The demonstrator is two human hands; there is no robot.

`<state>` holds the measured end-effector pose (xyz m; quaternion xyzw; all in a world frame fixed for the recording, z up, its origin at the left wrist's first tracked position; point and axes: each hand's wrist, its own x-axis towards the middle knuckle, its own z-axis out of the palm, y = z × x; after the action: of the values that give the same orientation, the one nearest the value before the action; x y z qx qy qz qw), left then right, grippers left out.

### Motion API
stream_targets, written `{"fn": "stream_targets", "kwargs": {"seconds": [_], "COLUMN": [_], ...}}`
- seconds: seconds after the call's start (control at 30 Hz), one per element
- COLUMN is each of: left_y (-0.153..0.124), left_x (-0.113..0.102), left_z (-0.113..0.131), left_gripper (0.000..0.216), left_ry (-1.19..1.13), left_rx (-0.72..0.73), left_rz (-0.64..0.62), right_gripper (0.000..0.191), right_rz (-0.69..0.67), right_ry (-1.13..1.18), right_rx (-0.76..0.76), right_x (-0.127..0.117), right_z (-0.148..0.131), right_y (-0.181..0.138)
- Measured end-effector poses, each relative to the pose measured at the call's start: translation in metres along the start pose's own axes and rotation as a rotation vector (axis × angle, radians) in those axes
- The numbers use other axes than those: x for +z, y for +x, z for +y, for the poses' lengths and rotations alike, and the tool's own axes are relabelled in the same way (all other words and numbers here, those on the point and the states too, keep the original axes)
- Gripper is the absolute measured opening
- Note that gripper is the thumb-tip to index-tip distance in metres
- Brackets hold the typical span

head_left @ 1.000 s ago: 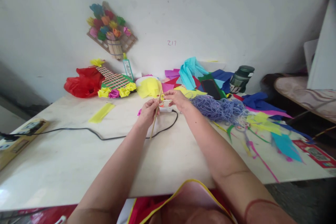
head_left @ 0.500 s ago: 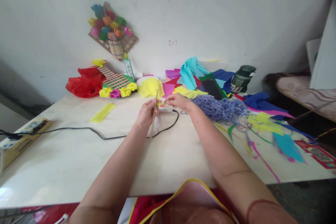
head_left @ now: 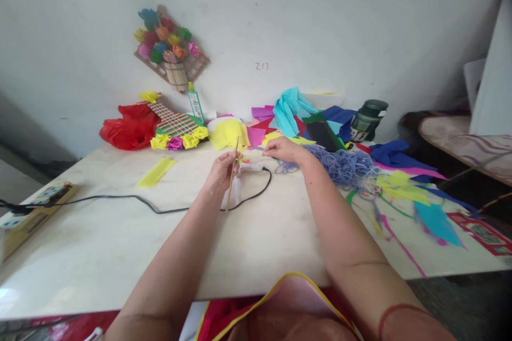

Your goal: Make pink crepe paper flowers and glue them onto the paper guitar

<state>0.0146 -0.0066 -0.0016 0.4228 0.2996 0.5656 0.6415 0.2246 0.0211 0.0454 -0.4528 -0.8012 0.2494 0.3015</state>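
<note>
My left hand (head_left: pixel 224 169) is closed around a thin wooden stick (head_left: pixel 231 184), which stands nearly upright with its ends above and below the fingers. A small scrap of yellow paper (head_left: pixel 240 159) shows at the fingertips. My right hand (head_left: pixel 282 149) is a little apart to the right, its fingers pinched together. A thin greyish strip or strand shows by its fingertips; what the pinch holds is too small to make out. Just right of that hand lies a tangled heap of purple-blue yarn (head_left: pixel 344 166).
A black cable (head_left: pixel 132 196) runs from a power strip (head_left: pixel 38 218) across the white table. At the back are a paper-flowered toy guitar (head_left: pixel 178 122), a red plastic bag (head_left: pixel 130 129), a glue bottle (head_left: pixel 196 102), coloured crepe paper (head_left: pixel 294 109), a phone (head_left: pixel 323 136) and a dark green bottle (head_left: pixel 368 120).
My right hand has moved to the right, away from the stick, widening the gap between the hands. My left hand keeps its hold on the stick, nearly still.
</note>
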Motion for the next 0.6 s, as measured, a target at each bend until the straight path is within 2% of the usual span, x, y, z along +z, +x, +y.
{"fn": "stream_targets", "kwargs": {"seconds": [0.13, 0.2, 0.33, 0.4, 0.53, 0.6], "left_y": [0.000, 0.000, 0.000, -0.001, -0.002, -0.002], "left_x": [0.001, 0.002, 0.001, 0.001, 0.002, 0.003], "left_z": [-0.002, -0.002, -0.003, -0.004, -0.005, -0.005], "left_gripper": [0.027, 0.029, 0.031, 0.030, 0.030, 0.031], "left_ry": [0.040, 0.047, 0.042, 0.039, 0.031, 0.030], "left_rx": [0.021, 0.027, 0.034, 0.042, 0.038, 0.039], "left_rz": [0.002, -0.005, -0.006, -0.015, -0.033, -0.044], "right_gripper": [0.004, 0.008, 0.017, 0.016, 0.016, 0.024], "right_rz": [0.218, 0.201, 0.084, 0.032, 0.072, 0.078], "right_ry": [-0.024, 0.112, 0.470, 0.546, 0.613, 0.638], "right_rx": [-0.068, -0.079, -0.086, -0.085, -0.005, 0.037], "right_x": [-0.006, -0.003, 0.010, 0.017, 0.029, 0.032], "right_z": [-0.016, -0.028, -0.045, -0.048, -0.045, -0.042], "right_y": [-0.002, -0.004, -0.005, -0.003, 0.002, 0.004]}}
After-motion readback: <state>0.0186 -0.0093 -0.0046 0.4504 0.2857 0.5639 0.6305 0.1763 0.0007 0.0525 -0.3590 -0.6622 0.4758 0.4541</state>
